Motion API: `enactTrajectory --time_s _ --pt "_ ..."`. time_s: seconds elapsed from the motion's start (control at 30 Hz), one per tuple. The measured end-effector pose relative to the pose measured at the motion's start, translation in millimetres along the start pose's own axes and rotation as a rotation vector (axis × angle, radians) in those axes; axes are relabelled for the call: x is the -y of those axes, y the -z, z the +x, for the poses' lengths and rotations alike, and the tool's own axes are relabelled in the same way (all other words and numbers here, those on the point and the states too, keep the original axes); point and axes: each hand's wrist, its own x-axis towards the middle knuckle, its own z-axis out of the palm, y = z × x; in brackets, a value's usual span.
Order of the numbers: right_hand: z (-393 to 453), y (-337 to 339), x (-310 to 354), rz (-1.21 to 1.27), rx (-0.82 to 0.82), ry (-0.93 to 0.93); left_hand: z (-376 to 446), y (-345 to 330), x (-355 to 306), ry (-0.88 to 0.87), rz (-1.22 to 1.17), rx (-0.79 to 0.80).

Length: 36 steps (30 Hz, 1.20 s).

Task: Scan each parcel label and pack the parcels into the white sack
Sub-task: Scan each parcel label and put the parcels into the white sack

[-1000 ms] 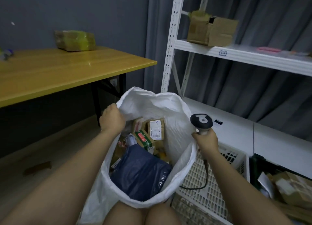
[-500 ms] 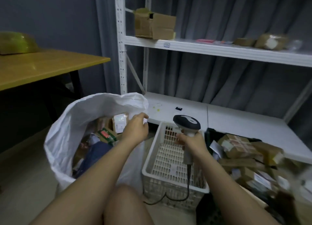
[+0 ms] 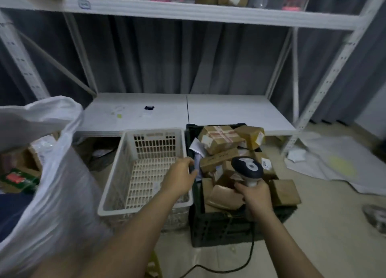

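The white sack (image 3: 52, 186) stands open at the left, with a dark blue bag and boxed parcels inside. A black crate (image 3: 219, 229) at centre right is heaped with brown cardboard parcels (image 3: 221, 140). My right hand (image 3: 253, 196) grips a black and white barcode scanner (image 3: 247, 169) above the crate's near side. My left hand (image 3: 180, 178) hovers empty over the right rim of the white basket, fingers apart, fingertips close to a flat brown parcel (image 3: 218, 159) in the crate.
A white slotted basket (image 3: 144, 206) sits between sack and crate. White metal shelving (image 3: 188, 11) stands behind, with boxes on its upper shelf. White sheets (image 3: 338, 163) lie on the floor at right. The scanner cable (image 3: 229, 269) trails across the floor.
My view swung right from the sack to the crate. My left hand let go of the sack rim and moved right to the crate. The scanner moved over the parcels.
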Motion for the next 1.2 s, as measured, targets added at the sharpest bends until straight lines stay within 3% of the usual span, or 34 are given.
enactTrajectory --time_s 0.2,0.3,0.4,0.6,0.87,1.03,1.1,1.2 --pt "37 11 -41 0.016 -0.045 -0.094 29 -79 -10 -0.049 -0.047 0.332" --pt "45 8 -53 -0.034 -0.016 -0.075 38 -108 -5 -0.026 -0.029 0.376" --pt "43 4 -53 0.028 -0.033 -0.049 42 -112 2 -0.007 0.029 0.306" --pt "23 -10 -11 0.188 -0.023 0.046 48 -58 13 0.001 -0.267 0.024" --pt "-16 -68 81 0.424 0.185 -0.036 15 48 23 -0.178 -0.011 -0.342" --pt "-52 -105 140 0.467 0.286 -0.013 -30 125 34 -0.311 0.044 -0.403" --pt "-68 -116 159 0.466 0.305 0.013 -51 154 37 -0.238 -0.118 -0.369" --pt "-96 -129 185 0.475 0.401 0.092 -81 197 36 0.03 -0.573 -0.319"
